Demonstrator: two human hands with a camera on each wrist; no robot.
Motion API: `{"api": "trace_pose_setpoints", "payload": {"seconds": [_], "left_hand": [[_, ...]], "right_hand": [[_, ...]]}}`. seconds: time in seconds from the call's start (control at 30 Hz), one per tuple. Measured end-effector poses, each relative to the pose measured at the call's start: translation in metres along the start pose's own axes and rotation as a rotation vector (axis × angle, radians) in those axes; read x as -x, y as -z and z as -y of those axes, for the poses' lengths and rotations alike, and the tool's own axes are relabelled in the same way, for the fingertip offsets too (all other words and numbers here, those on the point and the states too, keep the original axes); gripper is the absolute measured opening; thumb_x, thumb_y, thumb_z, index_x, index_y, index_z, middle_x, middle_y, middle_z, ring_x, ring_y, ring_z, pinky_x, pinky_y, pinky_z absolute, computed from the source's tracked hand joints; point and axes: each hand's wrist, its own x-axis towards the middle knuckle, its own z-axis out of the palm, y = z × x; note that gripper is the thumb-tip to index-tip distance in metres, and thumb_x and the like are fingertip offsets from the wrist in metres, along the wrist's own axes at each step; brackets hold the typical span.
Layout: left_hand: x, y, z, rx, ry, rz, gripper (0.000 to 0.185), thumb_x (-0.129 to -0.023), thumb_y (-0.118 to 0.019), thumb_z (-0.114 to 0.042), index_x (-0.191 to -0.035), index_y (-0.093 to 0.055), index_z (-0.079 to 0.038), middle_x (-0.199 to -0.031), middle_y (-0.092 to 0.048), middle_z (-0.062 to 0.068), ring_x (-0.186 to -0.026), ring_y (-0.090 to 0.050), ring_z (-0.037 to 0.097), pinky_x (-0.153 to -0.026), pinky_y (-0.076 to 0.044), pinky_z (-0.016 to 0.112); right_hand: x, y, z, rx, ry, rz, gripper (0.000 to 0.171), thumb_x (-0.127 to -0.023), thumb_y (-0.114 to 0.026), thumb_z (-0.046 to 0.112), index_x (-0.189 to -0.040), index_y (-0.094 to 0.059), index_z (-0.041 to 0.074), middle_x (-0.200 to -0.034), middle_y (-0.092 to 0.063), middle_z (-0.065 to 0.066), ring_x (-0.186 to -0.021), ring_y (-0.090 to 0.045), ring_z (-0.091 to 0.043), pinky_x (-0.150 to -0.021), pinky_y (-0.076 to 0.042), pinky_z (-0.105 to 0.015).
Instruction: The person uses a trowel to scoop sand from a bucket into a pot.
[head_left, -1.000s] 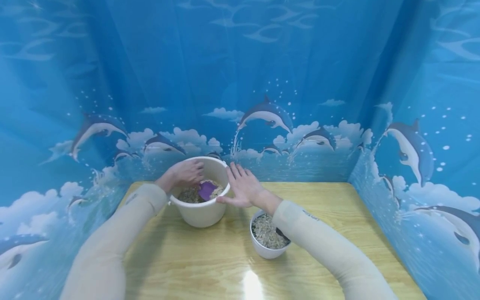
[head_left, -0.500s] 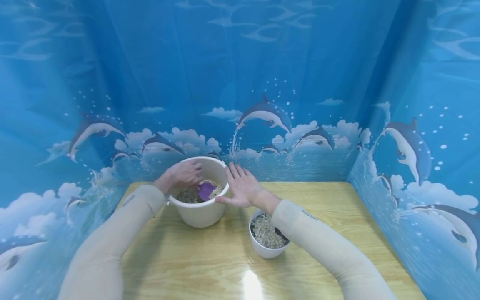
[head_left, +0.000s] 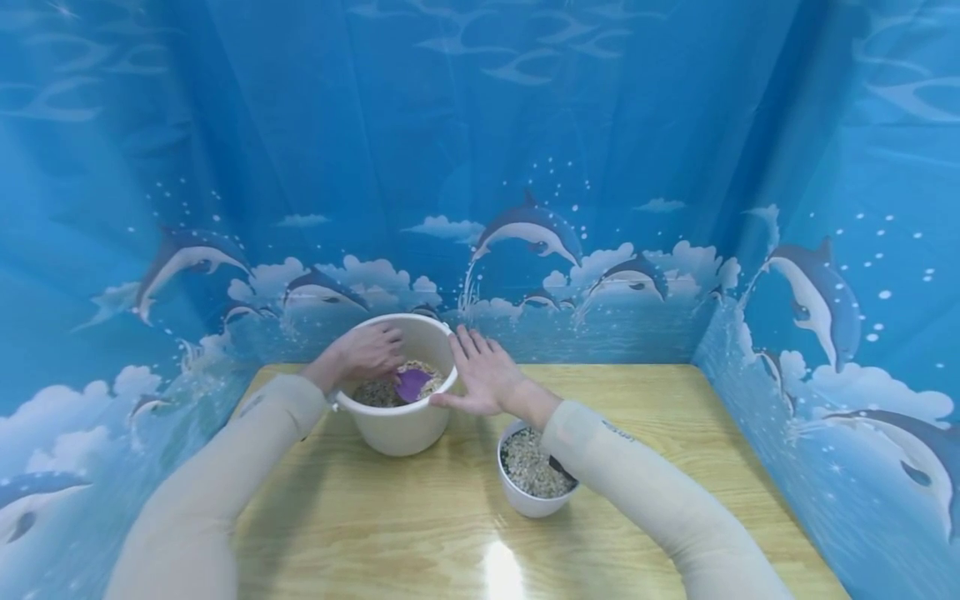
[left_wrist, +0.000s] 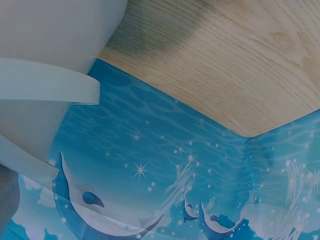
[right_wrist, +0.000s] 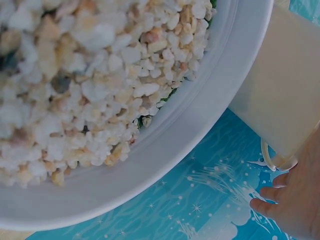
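Scooping looks like the step in hand: the left hand (head_left: 369,350) reaches down inside the white bucket (head_left: 401,427), fingers curled round the handle of a purple scoop (head_left: 412,384) whose blade lies on the pebbly gravel (head_left: 375,392) filling the bucket. The right hand (head_left: 483,375) rests flat against the bucket's rim at about 3 o'clock, fingers straight and spread, thumb low along the outer wall, steadying rather than gripping.

From the left hand the scoop blade sits toward 4 o'clock, just below the knuckles and touching the gravel. A small white bowl (head_left: 525,500), already well filled with the same pale gravel (right_wrist: 95,85), stands on the wooden table (head_left: 660,433) at roughly 5 o'clock from the bucket, near it but apart, partly hidden under the right forearm's sleeve (head_left: 637,483).

By my judgement, the next move calls for digging the blade under the stones and lifting it level, since a tilt would spill them. The bucket should stay braced meanwhile. Whether the scoop already carries any load cannot be told from these views.
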Motion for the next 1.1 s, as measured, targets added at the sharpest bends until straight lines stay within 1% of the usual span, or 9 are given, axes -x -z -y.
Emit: {"api": "trace_pose_setpoints", "payload": {"seconds": [0.13,0.37,0.53,0.77,0.97,1.1], "left_hand": [[0.0011,0.0008,-0.0013,0.016,0.015,-0.005,0.042,-0.099,-0.063,-0.058,-0.101,-0.072,-0.017,-0.101,-0.072,0.004,-0.098,-0.060,0.023,-0.094,-0.054,0.040],[0.0039,0.0016,-0.0025,0.083,0.038,-0.012,0.041,-0.097,-0.065,-0.058,-0.100,-0.072,-0.017,-0.098,-0.071,0.002,-0.095,-0.059,0.021,-0.092,-0.054,0.039],[0.0045,0.0013,-0.0018,0.106,0.042,-0.027,0.040,-0.099,-0.064,-0.057,-0.100,-0.072,-0.017,-0.097,-0.071,0.001,-0.095,-0.059,0.020,-0.091,-0.054,0.039],[0.0050,0.0023,-0.0003,0.126,0.040,-0.006,0.040,-0.102,-0.061,-0.056,-0.103,-0.073,-0.017,-0.098,-0.071,0.001,-0.096,-0.060,0.020,-0.090,-0.054,0.038],[0.0062,0.0034,0.0015,0.155,0.040,0.006,0.040,-0.104,-0.059,-0.054,-0.107,-0.073,-0.017,-0.102,-0.073,0.003,-0.101,-0.062,0.023,-0.094,-0.055,0.040],[0.0085,0.0042,0.0041,0.174,0.049,0.008,0.041,-0.105,-0.057,-0.054,-0.106,-0.071,-0.016,-0.104,-0.072,0.004,-0.102,-0.061,0.023,-0.094,-0.055,0.041]], "right_hand": [[-0.0002,-0.0008,0.0006,-0.002,-0.002,-0.003,0.119,-0.093,-0.029,0.091,-0.168,-0.006,0.002,-0.176,-0.012,-0.025,-0.162,-0.025,-0.044,-0.128,-0.032,-0.058],[-0.0005,-0.0019,0.0009,-0.003,0.000,0.000,0.119,-0.092,-0.028,0.091,-0.168,-0.006,0.002,-0.176,-0.012,-0.025,-0.162,-0.024,-0.043,-0.129,-0.031,-0.058],[-0.0004,-0.0012,0.0008,-0.004,-0.002,-0.003,0.119,-0.093,-0.029,0.091,-0.168,-0.006,0.002,-0.176,-0.013,-0.025,-0.162,-0.025,-0.043,-0.128,-0.032,-0.059],[-0.0011,-0.0018,0.0000,0.002,-0.001,-0.002,0.119,-0.093,-0.027,0.091,-0.168,-0.006,0.002,-0.176,-0.012,-0.025,-0.162,-0.026,-0.043,-0.128,-0.032,-0.058],[-0.0014,-0.0023,0.0001,-0.001,-0.001,-0.002,0.118,-0.093,-0.028,0.091,-0.168,-0.006,0.002,-0.176,-0.013,-0.024,-0.162,-0.026,-0.042,-0.128,-0.032,-0.057],[-0.0011,-0.0021,0.0007,-0.007,-0.001,-0.002,0.118,-0.093,-0.029,0.091,-0.168,-0.006,0.002,-0.176,-0.013,-0.024,-0.162,-0.025,-0.042,-0.129,-0.031,-0.057]]}}
